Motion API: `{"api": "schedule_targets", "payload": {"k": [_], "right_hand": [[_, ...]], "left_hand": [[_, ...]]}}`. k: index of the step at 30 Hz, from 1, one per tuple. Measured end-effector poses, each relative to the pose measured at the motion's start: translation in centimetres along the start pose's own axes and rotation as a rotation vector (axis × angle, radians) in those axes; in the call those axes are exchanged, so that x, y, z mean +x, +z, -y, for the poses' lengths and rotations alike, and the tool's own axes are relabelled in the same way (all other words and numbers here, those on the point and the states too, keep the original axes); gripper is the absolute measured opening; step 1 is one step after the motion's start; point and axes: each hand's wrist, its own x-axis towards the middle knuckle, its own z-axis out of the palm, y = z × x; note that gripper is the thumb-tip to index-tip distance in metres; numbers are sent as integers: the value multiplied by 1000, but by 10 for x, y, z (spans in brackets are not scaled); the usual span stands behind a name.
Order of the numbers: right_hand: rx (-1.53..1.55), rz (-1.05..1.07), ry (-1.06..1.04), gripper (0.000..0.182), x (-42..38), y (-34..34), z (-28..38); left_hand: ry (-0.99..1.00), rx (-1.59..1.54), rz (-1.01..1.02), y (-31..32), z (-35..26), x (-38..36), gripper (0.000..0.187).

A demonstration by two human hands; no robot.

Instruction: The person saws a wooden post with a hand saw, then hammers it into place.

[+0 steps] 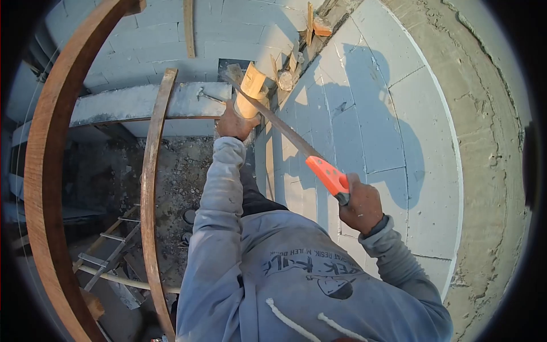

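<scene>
My right hand is closed around the orange grip of a handsaw. Its long blade runs up and left and lies across a cream-coloured pipe. Above the blade, the pipe's upper part looks like an open, curved shell. My left hand grips the pipe's lower side, just below the blade; some of its fingers are hidden. A hammer lies close by on a dusty pale ledge, left of the pipe.
A block wall with my shadow on it rises at right. Wooden beams stand at left. Below the ledge are a ladder and a rubble-strewn floor. Wood scraps and an orange brick piece sit beyond the pipe.
</scene>
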Motion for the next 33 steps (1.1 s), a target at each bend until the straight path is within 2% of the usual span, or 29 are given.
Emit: {"api": "schedule_targets", "payload": {"k": [2,4,7,9,12,13,15,17,19,21,23,26,28,30,33], "right_hand": [[-64,17,-92,37,73,23,16],[0,-10,-74,37,96,37,35],[3,49,-7,38,66,30,22],[-37,91,87,40,11,19,-2],[-43,72,97,41,-4,-3,-2],[-30,113,74,40,19,-3,-2],[-2,16,-126,41,79,21,16],[-4,8,-108,41,93,33,29],[1,46,-65,41,75,34,28],[20,133,3,40,45,19,18],[-16,104,108,39,-1,14,-3],[5,103,113,38,-11,3,-2],[-58,113,22,40,41,5,12],[-23,-12,-108,39,91,30,40],[-21,56,-27,38,111,36,55]], "left_hand": [[12,18,16,-4,-9,-13,74],[29,-74,4,-14,-6,0,75],[38,-35,34,-11,-10,-2,75],[-10,19,34,-6,-6,-4,74],[62,-23,83,-15,-4,8,72],[78,-20,64,-17,-6,4,71],[47,6,77,-10,-9,-16,72],[40,-8,56,-20,-17,-5,73],[-31,5,51,-6,-17,-11,76],[5,-1,51,-6,-16,-4,76],[-38,-3,81,-11,-13,-5,73],[-55,-24,-37,1,-14,-6,69],[-54,28,-10,2,-14,-24,69],[-108,-68,-88,6,-24,-18,71],[-83,-40,-87,-1,-23,-17,71]]}}
